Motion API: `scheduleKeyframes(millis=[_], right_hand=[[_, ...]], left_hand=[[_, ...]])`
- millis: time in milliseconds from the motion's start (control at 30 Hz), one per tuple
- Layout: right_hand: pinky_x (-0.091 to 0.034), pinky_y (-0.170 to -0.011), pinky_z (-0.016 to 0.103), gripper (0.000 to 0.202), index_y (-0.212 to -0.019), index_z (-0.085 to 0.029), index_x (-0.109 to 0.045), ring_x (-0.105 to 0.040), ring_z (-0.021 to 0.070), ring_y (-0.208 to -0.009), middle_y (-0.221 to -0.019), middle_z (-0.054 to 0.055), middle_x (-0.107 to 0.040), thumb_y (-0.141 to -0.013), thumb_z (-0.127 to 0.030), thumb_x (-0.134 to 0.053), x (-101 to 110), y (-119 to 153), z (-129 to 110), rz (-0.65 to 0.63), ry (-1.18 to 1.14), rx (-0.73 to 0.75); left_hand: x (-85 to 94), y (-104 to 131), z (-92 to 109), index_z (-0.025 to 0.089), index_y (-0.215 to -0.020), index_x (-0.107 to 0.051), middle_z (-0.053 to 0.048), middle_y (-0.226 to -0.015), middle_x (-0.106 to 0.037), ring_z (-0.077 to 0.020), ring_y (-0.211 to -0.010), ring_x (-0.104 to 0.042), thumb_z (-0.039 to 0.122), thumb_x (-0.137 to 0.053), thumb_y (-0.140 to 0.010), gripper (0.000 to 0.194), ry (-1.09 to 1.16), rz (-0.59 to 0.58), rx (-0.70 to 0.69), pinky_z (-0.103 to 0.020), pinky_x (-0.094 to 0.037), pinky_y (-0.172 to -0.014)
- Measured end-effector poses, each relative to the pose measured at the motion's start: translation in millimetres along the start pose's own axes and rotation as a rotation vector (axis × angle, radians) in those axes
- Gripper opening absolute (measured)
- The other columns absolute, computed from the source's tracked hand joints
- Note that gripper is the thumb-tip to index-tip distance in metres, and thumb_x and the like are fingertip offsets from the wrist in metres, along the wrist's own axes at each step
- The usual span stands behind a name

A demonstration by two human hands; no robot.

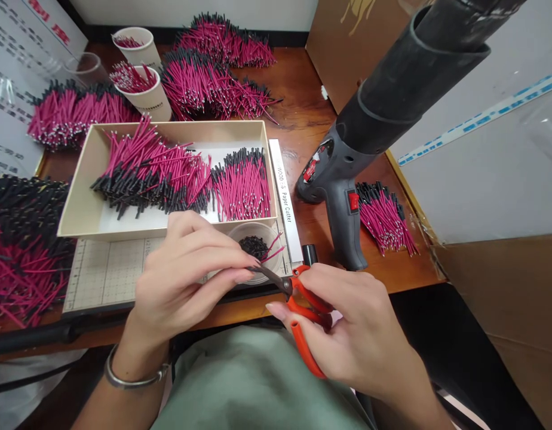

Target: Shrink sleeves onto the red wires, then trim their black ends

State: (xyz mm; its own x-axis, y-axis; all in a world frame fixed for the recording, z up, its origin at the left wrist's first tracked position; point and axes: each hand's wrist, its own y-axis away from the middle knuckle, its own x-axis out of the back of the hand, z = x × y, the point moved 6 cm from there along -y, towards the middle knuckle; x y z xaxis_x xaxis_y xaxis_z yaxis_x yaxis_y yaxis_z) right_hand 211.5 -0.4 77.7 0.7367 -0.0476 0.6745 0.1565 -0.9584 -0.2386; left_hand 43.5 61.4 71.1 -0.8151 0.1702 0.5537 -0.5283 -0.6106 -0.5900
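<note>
My right hand (347,322) is closed around the red handles of a pair of scissors (303,298), whose dark blades point left. At the blade tips, my left hand (186,275) pinches a thin dark piece, apparently the black-sleeved end of a wire (246,270); the rest of it is hidden by the fingers. Just behind the blades stands a small clear cup (244,230) with black clippings in it and pink wires leaning out. Beyond my left hand, a cream box (74,197) holds two heaps of short pink wires (242,185) with black ends.
A heat gun (339,203) stands right of the paper cutter (106,269), which lies under the box. More wire bundles (383,218) lie on the wooden table (298,77) at right, left and back. Paper cups (153,98) with wires stand behind the box. Cardboard (504,298) borders the right side.
</note>
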Motion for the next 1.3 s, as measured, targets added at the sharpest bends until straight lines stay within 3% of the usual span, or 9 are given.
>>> scheduleKeyframes(millis=[367,867,1067,1300], right_hand=[[-0.023,-0.050,0.019,0.043,-0.068,-0.018,-0.036,-0.024,0.0034,-0.055,-0.061,-0.008,-0.032,-0.094,-0.025,-0.070,3.3,2.2,0.7,0.077,0.033,-0.005],[-0.022,-0.050,0.020,0.044,-0.064,-0.018,-0.038,-0.026,0.0040,-0.054,-0.057,-0.008,-0.035,-0.092,-0.024,-0.072,1.1,-0.8,-2.6,0.017,-0.023,0.029],[-0.024,-0.050,0.019,0.045,-0.065,-0.018,-0.037,-0.026,0.0036,-0.054,-0.059,-0.007,-0.033,-0.092,-0.026,-0.071,0.0,0.6,0.8,0.020,-0.036,-0.020],[-0.022,-0.050,0.018,0.044,-0.066,-0.018,-0.036,-0.024,0.0031,-0.055,-0.060,-0.008,-0.031,-0.090,-0.025,-0.072,0.4,0.0,1.8,0.012,-0.048,-0.022]], left_hand=[[-0.5,2.0,-0.5,0.020,-0.102,-0.072,0.000,-0.088,-0.076,-0.0152,-0.078,-0.060,0.014,-0.068,-0.101,0.008,-0.009,0.019,-0.017,-0.040,-0.044,-0.076],[0.4,2.3,2.1,0.022,-0.100,-0.071,0.000,-0.087,-0.077,-0.0158,-0.076,-0.061,0.019,-0.066,-0.102,0.006,-0.030,0.009,-0.007,-0.041,-0.045,-0.076],[-2.0,1.4,0.9,0.025,-0.102,-0.071,-0.001,-0.088,-0.078,-0.0179,-0.076,-0.062,0.018,-0.065,-0.103,0.010,-0.042,-0.015,0.012,-0.042,-0.044,-0.076],[-2.7,2.3,2.5,0.022,-0.103,-0.069,-0.001,-0.089,-0.077,-0.0168,-0.080,-0.059,0.016,-0.063,-0.103,0.008,-0.025,-0.035,0.006,-0.041,-0.044,-0.078]])
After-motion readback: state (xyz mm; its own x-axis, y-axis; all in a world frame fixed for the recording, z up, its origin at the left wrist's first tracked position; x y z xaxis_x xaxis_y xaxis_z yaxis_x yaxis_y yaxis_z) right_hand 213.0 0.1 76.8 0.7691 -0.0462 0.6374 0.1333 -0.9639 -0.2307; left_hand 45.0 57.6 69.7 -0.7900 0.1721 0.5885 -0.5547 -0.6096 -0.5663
